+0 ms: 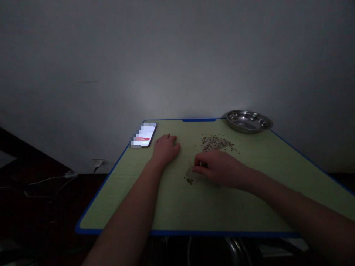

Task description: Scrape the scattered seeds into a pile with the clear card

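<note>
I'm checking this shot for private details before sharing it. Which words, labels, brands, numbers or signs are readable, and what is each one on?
No text can be read here.
Phone: its lit screen shows faint marks and a red bar, too small and blurred to read; pixelated blocks hide part of it.
Metal bowl and green tabletop: no lettering visible.

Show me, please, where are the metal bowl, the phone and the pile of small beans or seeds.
Metal bowl (246, 121): head view, inside bottom.
Phone (148, 133): head view, lit screen.
Pile of small beans or seeds (216, 143): head view, middle of pile.
</note>
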### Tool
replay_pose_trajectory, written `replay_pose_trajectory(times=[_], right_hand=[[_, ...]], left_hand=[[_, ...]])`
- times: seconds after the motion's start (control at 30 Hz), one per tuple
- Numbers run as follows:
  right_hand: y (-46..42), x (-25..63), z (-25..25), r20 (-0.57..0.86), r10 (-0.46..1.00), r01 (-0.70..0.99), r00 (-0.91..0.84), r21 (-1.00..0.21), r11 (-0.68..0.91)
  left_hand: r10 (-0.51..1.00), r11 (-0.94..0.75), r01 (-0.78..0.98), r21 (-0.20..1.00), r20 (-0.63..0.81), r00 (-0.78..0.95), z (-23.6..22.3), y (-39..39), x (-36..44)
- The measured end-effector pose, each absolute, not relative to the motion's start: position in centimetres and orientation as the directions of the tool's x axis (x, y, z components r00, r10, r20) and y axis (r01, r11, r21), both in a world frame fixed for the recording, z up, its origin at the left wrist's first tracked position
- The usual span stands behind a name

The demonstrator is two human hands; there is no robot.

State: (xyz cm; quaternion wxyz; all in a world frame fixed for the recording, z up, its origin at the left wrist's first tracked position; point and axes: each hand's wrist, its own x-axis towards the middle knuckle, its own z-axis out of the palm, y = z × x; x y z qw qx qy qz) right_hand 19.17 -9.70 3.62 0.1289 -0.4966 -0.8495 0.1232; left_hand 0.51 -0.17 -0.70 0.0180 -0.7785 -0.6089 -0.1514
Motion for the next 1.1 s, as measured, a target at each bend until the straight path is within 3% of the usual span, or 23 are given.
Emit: replay_pose_trajectory(times=[0.2, 0.43, 1.1], right_hand=[[-9.7, 19.8, 4.1, 0.13, 0.882, 0.814, -0.453, -0.343, 0.468], [-11.8, 21.1, 3.5, 0.013, 0.883, 0.768, -0.469, -0.488, 0.415], [-11.1, 20.8, 2.7, 0.049, 0.931, 0.839, -0.362, -0.417, 0.348]], left_hand=[[0.944, -0.254, 0.953, 0.165, 0.255, 0.207, -0.9, -0.1, 0.5], [0.95, -0.247, 0.951, 0.188, 0.239, 0.2, -0.9, -0.1, 0.6], [0.95, -0.252, 0.95, 0.186, 0.234, 0.206, -0.9, -0.1, 0.5]])
